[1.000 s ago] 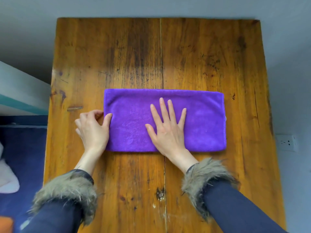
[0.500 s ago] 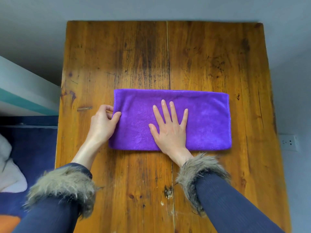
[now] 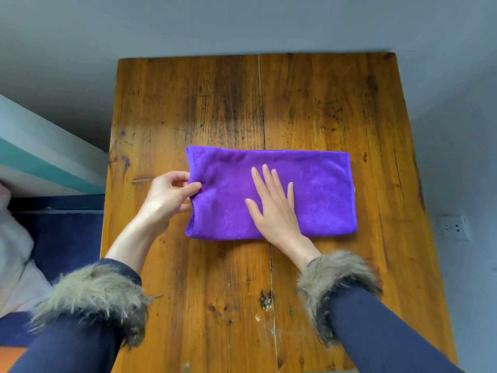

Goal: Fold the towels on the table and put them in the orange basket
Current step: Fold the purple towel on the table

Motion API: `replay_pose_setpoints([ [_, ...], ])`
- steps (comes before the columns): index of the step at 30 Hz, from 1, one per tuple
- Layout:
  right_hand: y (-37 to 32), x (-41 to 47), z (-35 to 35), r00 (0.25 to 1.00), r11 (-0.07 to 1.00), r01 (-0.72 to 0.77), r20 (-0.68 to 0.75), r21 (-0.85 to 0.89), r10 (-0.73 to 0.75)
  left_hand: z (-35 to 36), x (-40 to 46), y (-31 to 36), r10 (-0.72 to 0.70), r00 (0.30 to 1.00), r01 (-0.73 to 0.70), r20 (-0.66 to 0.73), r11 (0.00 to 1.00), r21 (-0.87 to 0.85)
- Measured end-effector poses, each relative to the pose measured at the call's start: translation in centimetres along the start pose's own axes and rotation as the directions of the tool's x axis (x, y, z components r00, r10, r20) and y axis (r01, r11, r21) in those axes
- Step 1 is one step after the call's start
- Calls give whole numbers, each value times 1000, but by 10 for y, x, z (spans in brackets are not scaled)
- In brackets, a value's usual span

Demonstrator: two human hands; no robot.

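Note:
A purple towel [image 3: 317,184], folded into a long rectangle, lies across the middle of the wooden table [image 3: 215,103]. My left hand [image 3: 166,195] pinches the towel's left edge between thumb and fingers and lifts it slightly off the wood. My right hand [image 3: 274,208] lies flat on the towel's middle, fingers straight and spread, pressing it down. A sliver of orange, which may be the basket [image 3: 10,356], shows at the bottom left corner.
Left of the table are a blue floor or mat [image 3: 61,232], a white cloth heap [image 3: 13,254] and a white-and-teal striped edge [image 3: 40,162]. A wall socket [image 3: 455,227] sits to the right. Grey wall runs behind the table.
My left hand has closed on the towel's left edge and begun raising it. My right hand stays flat on the middle. The camera view shifted, so the table sits further right in the frame.

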State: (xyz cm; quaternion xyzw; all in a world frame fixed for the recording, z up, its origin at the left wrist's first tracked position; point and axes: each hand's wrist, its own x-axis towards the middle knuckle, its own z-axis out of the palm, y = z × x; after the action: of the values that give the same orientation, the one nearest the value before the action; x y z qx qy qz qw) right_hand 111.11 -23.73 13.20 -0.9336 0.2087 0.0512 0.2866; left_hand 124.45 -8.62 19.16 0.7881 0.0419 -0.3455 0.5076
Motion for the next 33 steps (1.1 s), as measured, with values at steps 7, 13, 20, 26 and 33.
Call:
replay_pose_setpoints([
  [7, 53, -43, -54, 947, 895, -84, -245, 438, 209, 67, -31, 57, 49, 996, -43, 68, 995, -87],
  [13, 103, -52, -83, 873, 649, -360, -4, 670, 488, 154, -36, 86, 62, 994, -58, 88, 998, -39],
  [20, 127, -64, -87, 904, 750, -360, 7, 556, 428, 228, -27, 58, 9, 994, -35, 112, 970, 239],
  [26, 135, -66, -85, 918, 783, -332, -9, 526, 396, 247, -25, 45, 95, 994, -106, 52, 961, 254],
  [33, 139, -63, -85, 874, 628, -394, 63, 672, 481, 269, -23, 40, 77, 990, -109, 114, 946, 306],
])
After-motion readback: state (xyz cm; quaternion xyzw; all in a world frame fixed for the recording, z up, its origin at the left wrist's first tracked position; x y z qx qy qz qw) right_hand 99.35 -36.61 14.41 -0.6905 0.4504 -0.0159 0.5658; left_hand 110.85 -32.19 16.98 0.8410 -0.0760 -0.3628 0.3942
